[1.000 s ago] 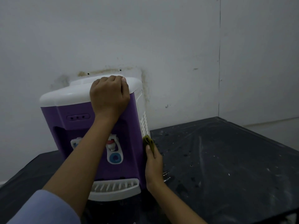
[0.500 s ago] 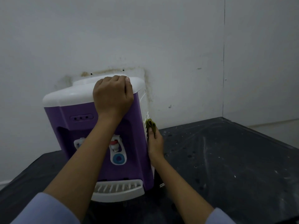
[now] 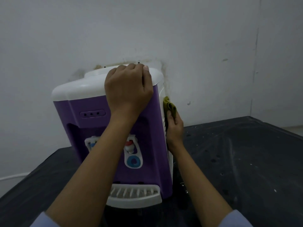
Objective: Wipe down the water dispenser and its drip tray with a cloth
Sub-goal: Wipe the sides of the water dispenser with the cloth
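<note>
Left hand (image 3: 128,89) curls over the water dispenser (image 3: 105,122)'s smooth white top; right hand (image 3: 175,128) pinches a folded green cloth (image 3: 169,106) — pressed to its side.

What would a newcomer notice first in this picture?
The purple water dispenser with its white top stands on a dark table by a stained wall. The left hand grips its top edge, and the right hand holds a yellow-green cloth against its right side.

Smooth purple plastic on the water dispenser (image 3: 91,108), with a faint sheen, and its white top (image 3: 78,89) is plastic too, just as slick. Nearer, the drip tray (image 3: 134,194) is white slotted plastic. The olive cloth (image 3: 170,107) is soft and crumpled. The dark table (image 3: 237,161) is matt, scuffed and speckled. The wall (image 3: 147,30) is matt and stained.
</note>
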